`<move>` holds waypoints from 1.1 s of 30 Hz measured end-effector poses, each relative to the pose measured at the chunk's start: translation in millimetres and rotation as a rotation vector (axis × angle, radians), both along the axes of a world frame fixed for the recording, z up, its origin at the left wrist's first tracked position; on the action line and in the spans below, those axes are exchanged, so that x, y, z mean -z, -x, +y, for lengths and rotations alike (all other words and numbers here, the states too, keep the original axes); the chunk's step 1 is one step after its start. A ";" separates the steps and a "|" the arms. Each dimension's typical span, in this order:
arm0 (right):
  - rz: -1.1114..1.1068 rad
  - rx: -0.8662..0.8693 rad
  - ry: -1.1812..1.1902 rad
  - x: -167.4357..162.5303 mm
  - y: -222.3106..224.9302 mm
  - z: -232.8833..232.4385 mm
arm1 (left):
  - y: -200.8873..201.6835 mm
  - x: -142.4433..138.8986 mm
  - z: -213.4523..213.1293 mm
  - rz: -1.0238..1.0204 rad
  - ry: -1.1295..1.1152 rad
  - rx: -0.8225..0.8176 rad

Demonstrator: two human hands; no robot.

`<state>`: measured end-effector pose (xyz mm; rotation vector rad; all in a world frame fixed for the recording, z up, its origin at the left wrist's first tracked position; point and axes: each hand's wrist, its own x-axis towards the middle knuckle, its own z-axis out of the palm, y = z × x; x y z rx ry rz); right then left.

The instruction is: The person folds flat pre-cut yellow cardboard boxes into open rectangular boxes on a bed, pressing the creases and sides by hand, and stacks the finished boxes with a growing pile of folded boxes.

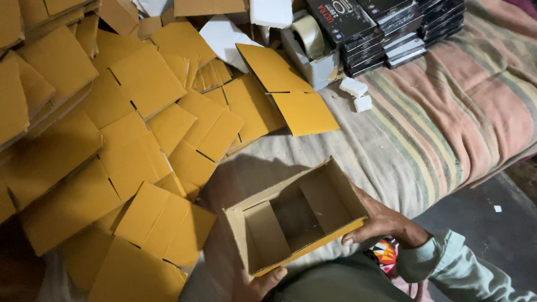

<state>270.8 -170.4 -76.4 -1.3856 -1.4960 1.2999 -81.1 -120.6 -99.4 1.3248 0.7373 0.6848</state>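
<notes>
I hold an open yellow cardboard box (291,215) over the edge of a striped blanket (447,128). Its inside is brown, its flaps are folded in, and nothing lies in it. My right hand (386,221) grips the box's right end, thumb under the near rim. My left hand (260,282) holds the near left corner from below; only its thumb and part of the palm show at the bottom edge. A light green sleeve (447,260) covers my right forearm.
Many flat yellow box blanks (128,140) lie heaped across the left half. At the back stand a tape dispenser (307,45) and stacks of black packages (391,28). Two small white blocks (358,95) rest on the blanket. Dark floor (492,223) lies at the right.
</notes>
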 end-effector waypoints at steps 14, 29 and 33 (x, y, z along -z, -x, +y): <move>-0.260 -0.255 -0.521 27.9 -35.7 56.2 | 5.0 7.4 33.2 -0.025 -0.094 0.116; 0.261 -0.102 -0.020 -63.4 21.1 28.8 | -16.1 -39.1 39.5 -0.451 -0.129 -0.133; 0.052 0.155 0.083 -53.1 40.4 22.5 | -32.8 -49.9 46.4 -0.070 -0.064 -0.403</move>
